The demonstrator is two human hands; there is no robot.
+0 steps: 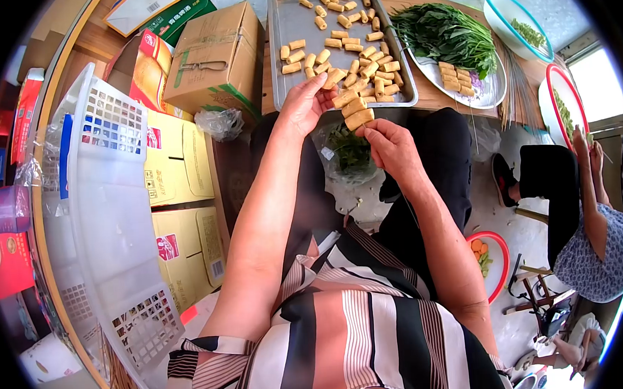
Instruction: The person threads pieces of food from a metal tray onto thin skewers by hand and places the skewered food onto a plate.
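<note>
Just over the near edge of a metal tray [286, 37], both hands are raised. My left hand [307, 104] has its fingers closed on a tan roll [334, 78]. Three more tan rolls [354, 108] lie side by side in a slanting row, with my right hand [390, 144] pinching at their lower end. Any stick through them is too small to make out. Many short tan rolls lie scattered in the tray. To its right, a white oval plate [494, 95] holds leafy greens [451, 36] and a block of joined rolls [457, 77].
Cardboard boxes [209, 55] and a crumpled plastic bag [220, 123] are left of the tray. A white plastic basket [108, 205] stands further left. Thin sticks [513, 85] lie beside the plate. At the right, another person [595, 229] works near a red-rimmed bowl [567, 100].
</note>
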